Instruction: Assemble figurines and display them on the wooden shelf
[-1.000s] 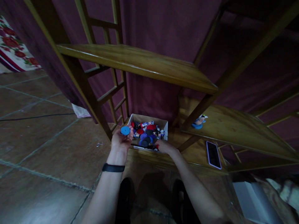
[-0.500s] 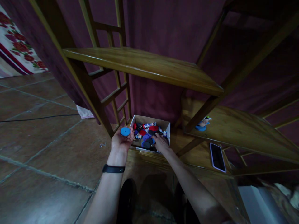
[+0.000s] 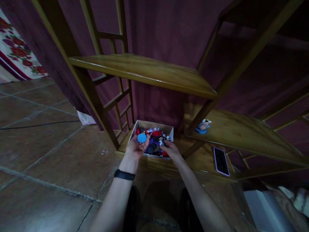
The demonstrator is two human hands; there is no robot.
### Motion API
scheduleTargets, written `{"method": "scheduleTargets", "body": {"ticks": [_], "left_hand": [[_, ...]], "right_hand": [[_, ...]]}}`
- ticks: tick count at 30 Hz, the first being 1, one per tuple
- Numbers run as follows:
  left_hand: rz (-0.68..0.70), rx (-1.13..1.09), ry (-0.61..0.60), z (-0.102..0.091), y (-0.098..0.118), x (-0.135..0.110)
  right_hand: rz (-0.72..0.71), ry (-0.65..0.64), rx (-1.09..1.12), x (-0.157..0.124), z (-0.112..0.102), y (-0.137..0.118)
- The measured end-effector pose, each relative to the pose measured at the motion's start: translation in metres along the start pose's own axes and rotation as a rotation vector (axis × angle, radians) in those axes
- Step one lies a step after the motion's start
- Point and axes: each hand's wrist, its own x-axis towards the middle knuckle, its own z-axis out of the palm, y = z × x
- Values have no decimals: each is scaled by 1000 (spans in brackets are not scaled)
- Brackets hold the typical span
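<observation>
Blue disc (image 3: 141, 138), flat and round, rests on the upturned left hand (image 3: 134, 149), its fingers loosely curled around it, above the left side of an open white box (image 3: 145, 124). The right hand (image 3: 172, 150) dips into the box's right side, fingertips among small figures (image 3: 161, 142); whether they grip anything cannot be told. One disc is out of the pile, apparently not joined to any figure. Much appears left to handle: red discs (image 3: 156, 133), dark discs (image 3: 151, 148) and figures lie jumbled together in the box. To the right, a lone figurine (image 3: 204, 124) stands upright on a blue base on a wooden shelf (image 3: 231, 124), seemingly the only one set out in view. A phone (image 3: 221, 161) lies below.
</observation>
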Motion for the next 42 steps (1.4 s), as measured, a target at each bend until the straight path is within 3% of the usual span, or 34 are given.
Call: {"method": "scheduleTargets", "body": {"ticks": [2,4,9,12,20,24,28,35,42], "left_hand": [[-47,44,-24,2,-12,-1],[-85,82,-44,4,-23,-2],[-151,185,-54,8,-49,-9],[-177,251,-74,9,-65,-17],[-198,338,-157,-3,-109,-24],[-200,372,-146,-3,-129,-31],[-229,373,-161,-8,-146,-55],[-278,393,-127,-53,-167,-109],[-292,371,-186,-68,-186,-128]], "right_hand": [[66,-79,434,-19,-3,3],[116,-136,681,-38,-6,5],[179,-182,837,-78,-18,-1],[171,-146,883,-92,-28,-6],[29,39,805,-126,-51,-2],[-53,159,591,-147,-70,16],[-99,279,532,-166,-82,36],[-142,219,430,-191,-61,42],[-179,276,309,-201,-53,60]]}}
